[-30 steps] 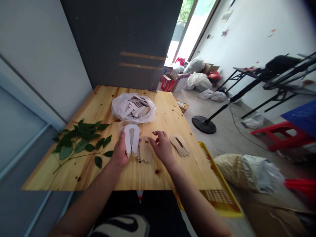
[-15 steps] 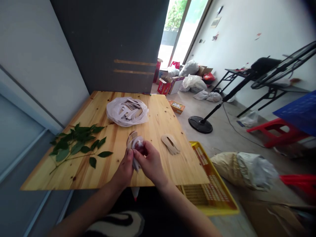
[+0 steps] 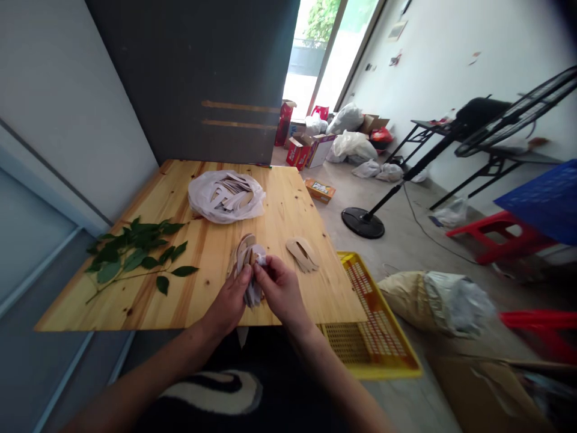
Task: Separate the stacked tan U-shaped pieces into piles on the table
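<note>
My left hand (image 3: 231,302) and my right hand (image 3: 279,288) meet over the near edge of the wooden table (image 3: 193,270). Both are closed on a small bundle of U-shaped card cut-outs (image 3: 249,255), white and tan, held between their fingertips. A little stack of tan cut-outs (image 3: 303,252) lies on the table just right of my hands. Farther back sits a white plastic bag (image 3: 225,196) filled with more of the same cut-outs.
A leafy green branch (image 3: 135,251) lies on the table's left side. A yellow plastic crate (image 3: 374,325) stands on the floor against the table's right edge. A fan stand (image 3: 363,221), bags, boxes and a red stool (image 3: 509,240) crowd the floor to the right.
My right hand left the cut-outs lying on the table and joined my left hand on the bundle. Both hands drew the bundle toward me, near the table's front edge.
</note>
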`<state>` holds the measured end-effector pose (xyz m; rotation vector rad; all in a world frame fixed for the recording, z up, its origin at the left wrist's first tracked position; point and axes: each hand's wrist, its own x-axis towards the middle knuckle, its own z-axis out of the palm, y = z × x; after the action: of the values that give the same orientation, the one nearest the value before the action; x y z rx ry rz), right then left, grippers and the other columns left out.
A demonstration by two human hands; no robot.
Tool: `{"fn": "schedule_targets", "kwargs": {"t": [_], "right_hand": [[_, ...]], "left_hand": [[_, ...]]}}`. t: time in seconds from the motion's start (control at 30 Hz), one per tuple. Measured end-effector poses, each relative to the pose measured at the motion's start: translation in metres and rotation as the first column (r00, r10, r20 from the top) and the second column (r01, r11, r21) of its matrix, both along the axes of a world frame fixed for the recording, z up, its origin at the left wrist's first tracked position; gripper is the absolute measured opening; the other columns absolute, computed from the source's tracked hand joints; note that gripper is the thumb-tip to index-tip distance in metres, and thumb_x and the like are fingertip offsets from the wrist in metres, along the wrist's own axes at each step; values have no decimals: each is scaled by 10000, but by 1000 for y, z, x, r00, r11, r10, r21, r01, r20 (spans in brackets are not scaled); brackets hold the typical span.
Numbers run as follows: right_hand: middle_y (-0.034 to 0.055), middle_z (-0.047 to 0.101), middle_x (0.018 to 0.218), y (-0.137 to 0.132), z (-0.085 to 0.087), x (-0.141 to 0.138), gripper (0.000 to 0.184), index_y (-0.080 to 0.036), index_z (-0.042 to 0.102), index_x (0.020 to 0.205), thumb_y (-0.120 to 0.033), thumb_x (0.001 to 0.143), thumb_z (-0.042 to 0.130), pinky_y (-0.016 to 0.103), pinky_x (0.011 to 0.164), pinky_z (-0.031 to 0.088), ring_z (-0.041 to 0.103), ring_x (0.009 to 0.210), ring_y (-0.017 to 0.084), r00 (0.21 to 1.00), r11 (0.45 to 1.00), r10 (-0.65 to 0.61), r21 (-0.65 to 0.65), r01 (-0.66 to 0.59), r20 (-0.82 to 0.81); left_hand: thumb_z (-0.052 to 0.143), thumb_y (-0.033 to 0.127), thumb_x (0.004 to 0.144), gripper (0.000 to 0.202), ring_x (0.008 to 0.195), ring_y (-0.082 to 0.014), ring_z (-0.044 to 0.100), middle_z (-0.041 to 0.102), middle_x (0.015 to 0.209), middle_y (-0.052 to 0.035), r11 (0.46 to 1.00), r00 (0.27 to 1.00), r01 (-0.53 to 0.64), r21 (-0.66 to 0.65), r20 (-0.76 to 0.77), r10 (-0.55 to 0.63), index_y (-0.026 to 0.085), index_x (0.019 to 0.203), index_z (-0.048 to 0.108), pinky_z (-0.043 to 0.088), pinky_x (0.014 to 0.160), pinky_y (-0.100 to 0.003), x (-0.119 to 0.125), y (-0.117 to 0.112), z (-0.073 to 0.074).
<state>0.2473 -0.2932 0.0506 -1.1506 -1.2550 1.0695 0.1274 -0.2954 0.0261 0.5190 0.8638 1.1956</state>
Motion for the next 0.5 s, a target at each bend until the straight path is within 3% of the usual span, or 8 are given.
{"fn": "schedule_targets", "kwargs": {"t": [0.07,0.23,0.37,0.5], "right_hand": [[-10,594,691,-1,0,3,267,-217,623,798,-467,873,678,273,582,463,543,624,146,1000,1000,-10,-24,10,11],[-23,584,686,-3,-4,3,287,-221,606,842,-497,859,681,274,570,472,540,609,146,987,989,9,-146,-33,-163],[-3,619,752,-5,-10,-5,301,-221,628,884,-513,855,700,285,595,482,562,660,160,996,995,-29,-98,21,-84],[-7,608,719,-4,-9,-3,323,-221,636,845,-535,863,709,295,618,481,554,654,159,994,996,-50,-74,43,-102]], "left_hand": [[725,331,889,421,1314,-321,611,757,1219,-105,998,1000,1,57,-12,0,254,1302,694,559,1020,-393,2,0,-1],[769,382,851,393,1170,-326,688,778,1121,-100,996,995,14,93,-98,-5,200,1197,722,580,939,-378,2,2,-2],[818,306,805,360,1219,-296,668,771,1168,-85,986,981,-42,164,-179,71,218,1145,740,534,1023,-348,1,2,-6],[744,349,859,310,1128,-317,716,793,1074,-120,999,996,-26,34,-86,29,170,1111,745,598,908,-366,-6,4,-3]]}}
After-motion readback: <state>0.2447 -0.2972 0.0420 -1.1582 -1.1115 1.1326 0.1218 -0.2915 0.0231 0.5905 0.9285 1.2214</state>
